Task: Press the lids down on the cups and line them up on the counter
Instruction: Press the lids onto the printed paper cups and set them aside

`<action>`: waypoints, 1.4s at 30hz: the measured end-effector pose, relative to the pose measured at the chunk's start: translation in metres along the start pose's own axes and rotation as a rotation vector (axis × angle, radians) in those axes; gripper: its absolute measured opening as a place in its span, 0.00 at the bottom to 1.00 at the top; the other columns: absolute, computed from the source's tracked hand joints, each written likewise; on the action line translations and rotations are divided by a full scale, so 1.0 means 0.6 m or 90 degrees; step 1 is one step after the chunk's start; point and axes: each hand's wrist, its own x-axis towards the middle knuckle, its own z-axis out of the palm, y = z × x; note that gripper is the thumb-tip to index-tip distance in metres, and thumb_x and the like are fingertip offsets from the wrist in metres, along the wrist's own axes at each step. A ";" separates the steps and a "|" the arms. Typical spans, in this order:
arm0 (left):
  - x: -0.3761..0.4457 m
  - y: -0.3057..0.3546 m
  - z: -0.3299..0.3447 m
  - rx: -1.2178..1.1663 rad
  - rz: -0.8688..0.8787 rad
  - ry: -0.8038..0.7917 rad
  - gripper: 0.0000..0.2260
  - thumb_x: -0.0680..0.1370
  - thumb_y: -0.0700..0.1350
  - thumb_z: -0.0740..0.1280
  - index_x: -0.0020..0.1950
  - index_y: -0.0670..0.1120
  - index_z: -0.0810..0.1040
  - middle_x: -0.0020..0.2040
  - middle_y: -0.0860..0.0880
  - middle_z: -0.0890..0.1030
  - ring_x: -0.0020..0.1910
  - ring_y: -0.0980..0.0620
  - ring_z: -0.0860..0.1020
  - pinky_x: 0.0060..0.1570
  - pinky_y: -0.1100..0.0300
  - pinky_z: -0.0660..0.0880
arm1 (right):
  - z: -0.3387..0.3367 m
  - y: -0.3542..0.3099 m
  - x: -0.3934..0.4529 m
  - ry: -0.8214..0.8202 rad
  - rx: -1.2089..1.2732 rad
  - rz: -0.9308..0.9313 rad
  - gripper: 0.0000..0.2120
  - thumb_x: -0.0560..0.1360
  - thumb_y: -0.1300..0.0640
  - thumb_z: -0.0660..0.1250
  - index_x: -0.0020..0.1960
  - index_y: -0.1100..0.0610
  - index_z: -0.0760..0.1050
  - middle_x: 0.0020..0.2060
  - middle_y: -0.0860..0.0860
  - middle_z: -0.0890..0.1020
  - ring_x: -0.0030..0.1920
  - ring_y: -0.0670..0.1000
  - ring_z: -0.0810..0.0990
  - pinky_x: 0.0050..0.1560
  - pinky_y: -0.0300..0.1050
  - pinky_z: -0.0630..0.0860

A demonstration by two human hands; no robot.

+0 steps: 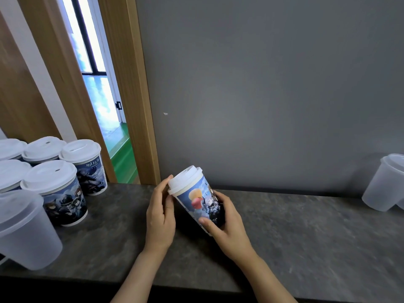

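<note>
A tall paper cup printed with blue and dark cartoon artwork (202, 201) is held tilted above the dark grey stone-patterned counter (295, 232), its top leaning to the far left, near the middle of the scene. A white plastic dome lid (184, 179) is seated on the cup's mouth. The lower body of the cup is gripped by the right hand (227, 228), with the thumb laid across the near side of the print and the fingers wrapped around the far side. The left hand (160, 215) is placed against the left edge of the lid, its fingers nearly straight and its fingertips touching the lid's rim; nothing is clasped by it. On the left part of the counter, a group of lidded printed paper cups (65, 182) is stood upright in two rows, close together, with the left-most ones cut off by the frame edge. Just in front of this group, at the near left, a frosted translucent plastic container (24, 232) is seen tilted. At the far right edge, a second frosted translucent plastic container (384, 182) is set against the plain grey wall (273, 84). Beyond the lidded group, a wooden door frame (129, 84) is seen, with a green floor (122, 158) visible through the opening.
</note>
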 end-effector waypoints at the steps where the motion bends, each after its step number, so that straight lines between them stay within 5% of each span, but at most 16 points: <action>1: -0.001 0.000 -0.001 -0.002 0.013 -0.006 0.18 0.82 0.39 0.60 0.70 0.56 0.67 0.66 0.64 0.71 0.67 0.64 0.70 0.64 0.50 0.74 | 0.000 0.000 -0.001 0.008 -0.010 -0.009 0.31 0.70 0.44 0.74 0.70 0.46 0.67 0.63 0.40 0.76 0.64 0.44 0.76 0.62 0.38 0.74; 6: -0.003 0.005 -0.003 0.029 0.095 -0.009 0.18 0.81 0.49 0.59 0.70 0.53 0.67 0.68 0.63 0.70 0.68 0.65 0.69 0.66 0.67 0.67 | 0.002 0.004 0.001 0.029 -0.036 -0.053 0.34 0.67 0.48 0.79 0.67 0.47 0.67 0.61 0.42 0.74 0.63 0.45 0.75 0.61 0.35 0.72; 11: -0.002 -0.002 0.000 0.024 0.077 0.016 0.14 0.81 0.43 0.61 0.67 0.49 0.71 0.65 0.61 0.73 0.65 0.61 0.73 0.61 0.52 0.73 | 0.003 0.005 0.003 0.035 -0.041 -0.044 0.35 0.66 0.43 0.77 0.67 0.41 0.64 0.61 0.36 0.71 0.65 0.42 0.73 0.61 0.30 0.70; 15: -0.001 0.001 0.000 0.002 0.055 0.018 0.16 0.81 0.43 0.59 0.69 0.52 0.70 0.69 0.56 0.74 0.68 0.58 0.72 0.60 0.48 0.75 | 0.006 0.005 0.001 0.012 -0.049 0.000 0.35 0.72 0.36 0.65 0.75 0.47 0.62 0.65 0.35 0.71 0.67 0.35 0.70 0.64 0.27 0.66; 20: -0.003 0.004 -0.007 -0.031 0.015 0.000 0.15 0.81 0.53 0.61 0.68 0.62 0.67 0.71 0.58 0.72 0.69 0.56 0.72 0.59 0.42 0.76 | 0.003 -0.001 0.000 0.004 -0.028 -0.012 0.30 0.73 0.40 0.68 0.72 0.48 0.67 0.64 0.35 0.74 0.66 0.39 0.74 0.64 0.31 0.69; 26: -0.004 0.007 -0.004 0.010 0.027 -0.013 0.17 0.79 0.55 0.60 0.68 0.55 0.70 0.66 0.53 0.76 0.64 0.61 0.74 0.60 0.53 0.74 | 0.001 -0.006 -0.001 0.039 -0.031 -0.065 0.31 0.69 0.48 0.77 0.68 0.49 0.69 0.60 0.40 0.75 0.63 0.45 0.76 0.61 0.33 0.71; 31: -0.004 0.005 -0.003 0.010 0.027 -0.020 0.18 0.80 0.54 0.60 0.69 0.52 0.70 0.67 0.59 0.75 0.65 0.61 0.73 0.61 0.54 0.73 | 0.003 -0.004 -0.001 0.044 -0.023 -0.065 0.32 0.68 0.48 0.78 0.68 0.47 0.68 0.61 0.39 0.74 0.64 0.46 0.75 0.61 0.34 0.72; 37: -0.004 0.004 -0.002 0.001 0.060 -0.028 0.18 0.81 0.55 0.58 0.71 0.61 0.65 0.71 0.61 0.70 0.70 0.59 0.70 0.65 0.56 0.71 | 0.001 -0.005 -0.001 0.067 0.003 -0.031 0.32 0.65 0.48 0.79 0.64 0.42 0.68 0.59 0.38 0.76 0.62 0.45 0.77 0.58 0.33 0.73; 42: -0.006 0.002 0.002 0.006 0.127 -0.046 0.20 0.82 0.49 0.58 0.74 0.59 0.62 0.75 0.57 0.66 0.74 0.55 0.66 0.70 0.59 0.66 | -0.003 -0.005 -0.001 0.054 0.055 0.010 0.31 0.63 0.50 0.79 0.61 0.44 0.70 0.56 0.37 0.80 0.58 0.43 0.80 0.54 0.31 0.75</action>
